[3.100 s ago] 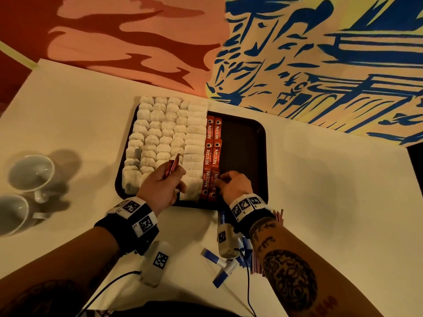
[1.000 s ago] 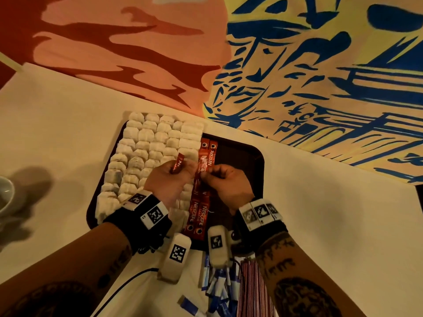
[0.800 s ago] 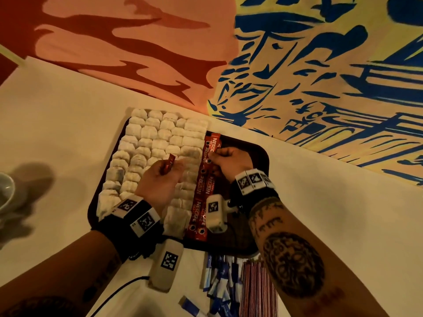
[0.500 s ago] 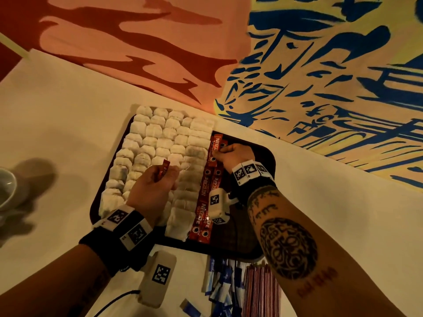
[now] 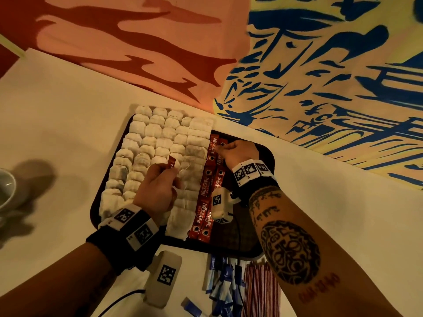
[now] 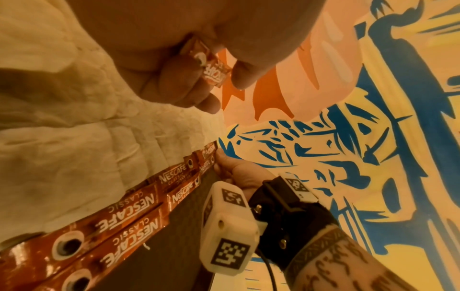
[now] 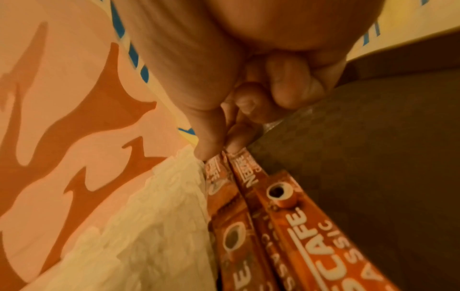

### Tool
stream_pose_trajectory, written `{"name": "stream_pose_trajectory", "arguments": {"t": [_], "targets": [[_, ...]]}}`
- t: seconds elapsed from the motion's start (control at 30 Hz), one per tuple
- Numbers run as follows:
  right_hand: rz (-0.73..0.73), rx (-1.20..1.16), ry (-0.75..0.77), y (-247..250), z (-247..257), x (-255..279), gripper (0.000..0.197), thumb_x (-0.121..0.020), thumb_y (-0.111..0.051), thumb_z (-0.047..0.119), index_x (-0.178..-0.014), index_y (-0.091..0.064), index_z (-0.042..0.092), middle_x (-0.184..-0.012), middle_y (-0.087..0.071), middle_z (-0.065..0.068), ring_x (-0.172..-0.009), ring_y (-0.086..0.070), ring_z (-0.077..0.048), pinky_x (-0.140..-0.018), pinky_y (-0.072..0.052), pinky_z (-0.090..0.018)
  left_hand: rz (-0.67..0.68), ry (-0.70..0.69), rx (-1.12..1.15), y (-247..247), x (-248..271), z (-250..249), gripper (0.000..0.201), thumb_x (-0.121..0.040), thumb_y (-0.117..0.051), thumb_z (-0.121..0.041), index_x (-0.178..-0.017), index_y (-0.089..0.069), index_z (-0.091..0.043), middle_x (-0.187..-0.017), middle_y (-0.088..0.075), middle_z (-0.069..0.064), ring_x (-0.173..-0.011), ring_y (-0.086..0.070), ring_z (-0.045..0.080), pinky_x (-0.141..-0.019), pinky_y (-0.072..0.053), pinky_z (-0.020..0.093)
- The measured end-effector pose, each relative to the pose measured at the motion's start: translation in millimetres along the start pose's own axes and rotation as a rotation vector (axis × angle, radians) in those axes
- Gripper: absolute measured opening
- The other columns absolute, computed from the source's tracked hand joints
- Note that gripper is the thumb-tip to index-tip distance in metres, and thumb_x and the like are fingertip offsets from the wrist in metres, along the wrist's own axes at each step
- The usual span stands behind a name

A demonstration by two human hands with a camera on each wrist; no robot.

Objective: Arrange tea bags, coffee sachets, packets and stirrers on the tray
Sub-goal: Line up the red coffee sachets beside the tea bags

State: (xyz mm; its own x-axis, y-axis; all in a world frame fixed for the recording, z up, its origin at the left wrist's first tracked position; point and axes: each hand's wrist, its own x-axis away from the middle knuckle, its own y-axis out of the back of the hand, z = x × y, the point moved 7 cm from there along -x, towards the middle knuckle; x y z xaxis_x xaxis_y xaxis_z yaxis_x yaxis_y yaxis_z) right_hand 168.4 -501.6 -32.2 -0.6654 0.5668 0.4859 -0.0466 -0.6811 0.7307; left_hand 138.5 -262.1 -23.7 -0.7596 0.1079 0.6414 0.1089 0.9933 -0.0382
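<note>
Head view: sachet (image 5: 221,143) at right grip (image 5: 238,151)

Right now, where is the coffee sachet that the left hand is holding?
In the head view the coffee sachet sticks up from the left hand, over the tea bags on the tray's left half.

A white table (image 5: 68,124) carries a dark tray (image 5: 266,156), a white cup (image 5: 5,191), blue-and-white packets (image 5: 219,284) and a stirrer bundle (image 5: 261,291)
</note>
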Motion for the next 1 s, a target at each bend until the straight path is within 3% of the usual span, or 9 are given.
{"name": "stream_pose_trajectory", "arguments": {"t": [0.07, 0.2, 0.3, 0.4, 0.53, 0.67, 0.8, 0.87, 1.0], "targets": [[-0.031, -0.068, -0.013, 10.2, -5.1, 8.6, 0.027, -0.087, -0.069, 0.053, -0.084, -0.066, 0.027, -0.086, -0.066, 0.009, -0.081, -0.061, -0.01, -0.072, -0.046, -0.025, 0.016, -0.025, 0.003, -2.6, 4.2, -3.8, 0.014, -0.102, -0.046, -0.024, -0.103, -0.056, -0.014, -0.072, -0.066, 0.003, -0.047, -0.044, 0.013, -0.04, -0.03, 0.024], [-0.108, -0.22, 0.074, 25.6, -11.8, 46.1, 0.026, -0.095, -0.06, 0.047, -0.089, -0.07, 0.024, -0.085, -0.071, 0.01, -0.075, -0.063, -0.006, -0.059, -0.042, -0.021, 0.115, -0.035, 0.023, -15.0, 15.1, -4.7, 0.014, -0.103, -0.048, -0.02, -0.103, -0.058, -0.01, -0.091, -0.071, 0.009, -0.061, -0.055, 0.017, -0.048, -0.044, 0.028], [0.053, -0.329, 0.171, 10.8, -16.2, 87.4, 0.008, -0.095, -0.064, 0.036, -0.09, -0.069, 0.033, -0.089, -0.072, 0.013, -0.073, -0.066, 0.0, -0.066, -0.05, -0.018, 0.149, 0.009, 0.123, -24.5, 25.3, -2.9, 0.013, -0.101, -0.052, -0.017, -0.098, -0.064, -0.01, -0.094, -0.072, 0.008, -0.074, -0.065, 0.021, -0.071, -0.057, 0.043], [0.251, -0.394, 0.285, -15.4, -17.6, 127.8, 0.008, -0.095, -0.067, 0.025, -0.098, -0.072, 0.031, -0.097, -0.075, 0.009, -0.089, -0.071, -0.005, -0.083, -0.058, -0.024, 0.159, 0.011, 0.163, -31.6, 34.7, -0.7, 0.014, -0.097, -0.059, -0.014, -0.09, -0.07, -0.013, -0.09, -0.076, 0.006, -0.079, -0.072, 0.019, -0.075, -0.058, 0.039], [0.182, -0.496, 0.306, -25.1, -23.0, 155.1, 0.01, -0.092, -0.07, 0.017, -0.089, -0.073, 0.027, -0.089, -0.077, 0.006, -0.083, -0.073, -0.008, -0.078, -0.057, -0.022, 0.16, 0.031, 0.166, -37.1, 45.5, 8.2, 0.01, -0.091, -0.065, -0.01, -0.089, -0.075, -0.011, -0.093, -0.076, 0.012, -0.09, -0.071, 0.028, -0.088, -0.056, 0.041], [0.156, -0.514, 0.255, -24.0, -32.9, 159.4, 0.006, -0.09, -0.074, 0.022, -0.084, -0.075, 0.024, -0.084, -0.077, 0.007, -0.076, -0.073, -0.009, -0.073, -0.059, -0.025, 0.14, -0.006, 0.102, -35.4, 54.1, 10.5, 0.012, -0.089, -0.069, -0.014, -0.099, -0.076, -0.015, -0.092, -0.078, 0.004, -0.092, -0.074, 0.021, -0.075, -0.058, 0.029], [0.094, -0.462, 0.147, -18.5, -52.5, 128.3, 0.006, -0.085, -0.078, 0.027, -0.088, -0.073, 0.027, -0.088, -0.077, 0.008, -0.081, -0.073, -0.007, -0.081, -0.061, -0.034, 0.162, 0.025, 0.074, -29.1, 60.3, 14.6, 0.008, -0.094, -0.065, -0.02, -0.099, -0.072, -0.021, -0.078, -0.076, -0.006, -0.062, -0.07, 0.005, -0.052, -0.052, 0.018], [0.034, -0.438, 0.093, -13.3, -61.4, 102.3, 0.013, -0.082, -0.081, 0.032, -0.088, -0.071, 0.027, -0.089, -0.077, 0.006, -0.082, -0.074, -0.011, -0.082, -0.061, -0.04, 0.138, 0.073, 0.044, -18.8, 59.0, 23.5, 0.011, -0.093, -0.067, -0.027, -0.097, -0.073, -0.018, -0.079, -0.073, 0.001, -0.059, -0.062, 0.011, -0.06, -0.048, 0.025], [0.017, -0.384, 0.032, -7.8, -61.5, 57.6, 0.015, -0.084, -0.079, 0.033, -0.085, -0.065, 0.028, -0.09, -0.076, 0.003, -0.081, -0.075, -0.017, -0.081, -0.061, -0.048, 0.124, 0.064, -0.086, 3.8, 60.3, 38.6, 0.016, -0.099, -0.058, -0.02, -0.096, -0.072, -0.014, -0.094, -0.074, 0.01, -0.082, -0.064, 0.025, -0.074, -0.052, 0.037]]}}
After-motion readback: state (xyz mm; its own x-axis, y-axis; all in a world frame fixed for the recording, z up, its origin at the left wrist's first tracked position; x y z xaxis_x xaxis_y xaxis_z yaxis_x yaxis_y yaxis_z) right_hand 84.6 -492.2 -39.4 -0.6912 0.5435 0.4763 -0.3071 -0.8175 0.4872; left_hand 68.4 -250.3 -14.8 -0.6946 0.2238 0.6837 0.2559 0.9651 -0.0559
